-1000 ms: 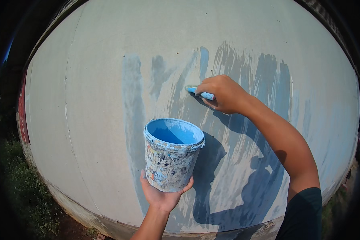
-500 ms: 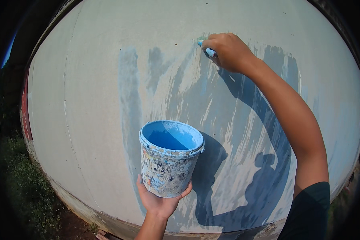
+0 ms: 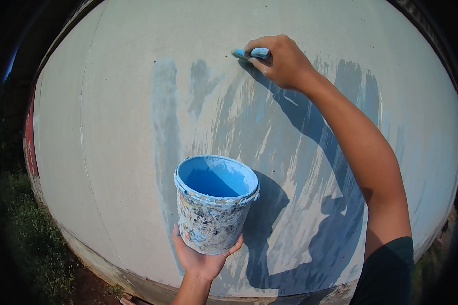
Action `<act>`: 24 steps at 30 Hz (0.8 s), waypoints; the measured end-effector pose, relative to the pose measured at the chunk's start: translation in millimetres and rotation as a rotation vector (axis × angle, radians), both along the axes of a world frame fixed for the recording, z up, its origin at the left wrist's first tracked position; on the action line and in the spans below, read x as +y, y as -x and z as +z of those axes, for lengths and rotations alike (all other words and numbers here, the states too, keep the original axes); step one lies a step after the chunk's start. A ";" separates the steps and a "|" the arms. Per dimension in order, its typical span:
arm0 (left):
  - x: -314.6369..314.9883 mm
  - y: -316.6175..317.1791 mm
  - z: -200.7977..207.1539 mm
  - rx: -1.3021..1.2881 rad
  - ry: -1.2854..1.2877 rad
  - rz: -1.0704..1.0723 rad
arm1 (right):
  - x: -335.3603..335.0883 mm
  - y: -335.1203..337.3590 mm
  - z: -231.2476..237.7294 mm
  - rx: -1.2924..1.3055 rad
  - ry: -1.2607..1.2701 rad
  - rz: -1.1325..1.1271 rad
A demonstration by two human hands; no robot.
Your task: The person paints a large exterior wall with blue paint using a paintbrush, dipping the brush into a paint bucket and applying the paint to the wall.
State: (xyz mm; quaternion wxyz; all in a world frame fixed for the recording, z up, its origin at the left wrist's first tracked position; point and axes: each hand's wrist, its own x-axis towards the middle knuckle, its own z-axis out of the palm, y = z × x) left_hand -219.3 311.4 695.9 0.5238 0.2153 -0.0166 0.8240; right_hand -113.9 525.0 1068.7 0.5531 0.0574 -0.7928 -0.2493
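Observation:
My left hand [image 3: 204, 259] supports a paint bucket [image 3: 213, 221] from below, its fingers curled around the base. The bucket is blue inside, with a rim and outer wall crusted in dried paint splashes. Up at the pale wall [image 3: 122, 127], my right hand [image 3: 282, 61] is closed on a paintbrush [image 3: 259, 53] with a blue-smeared handle. The brush tip points left and meets the wall, or nearly so, beside a small dark dot. Grey-blue streaks of paint [image 3: 163, 101] cover the middle of the wall, with bare pale strips between them.
Shadows of my arm, the bucket and my body [image 3: 336, 223] fall across the wall. A thin vertical seam [image 3: 82, 127] runs down its left part. Green plants [image 3: 30, 229] and brown soil lie at lower left, below the wall's concrete base [image 3: 107, 272].
My right hand has moved left and slightly up with the paintbrush, whose handle has turned closer to level. The bucket in my left hand has tipped slightly and shifted a little left and down.

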 end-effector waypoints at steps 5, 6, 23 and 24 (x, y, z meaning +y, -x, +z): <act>3.2 -2.8 -2.4 0.026 0.014 0.056 | 17.8 16.1 -18.0 0.020 -0.212 -0.174; 0.7 -3.8 -1.9 0.024 0.029 0.066 | 15.0 20.3 -33.3 -0.046 -0.246 -0.171; 8.9 12.8 -10.0 -0.050 -0.009 -0.051 | 25.3 2.3 30.9 0.113 -0.190 -0.263; 9.8 12.8 -10.2 -0.054 0.003 -0.056 | 36.4 -1.2 25.1 0.088 -0.184 -0.284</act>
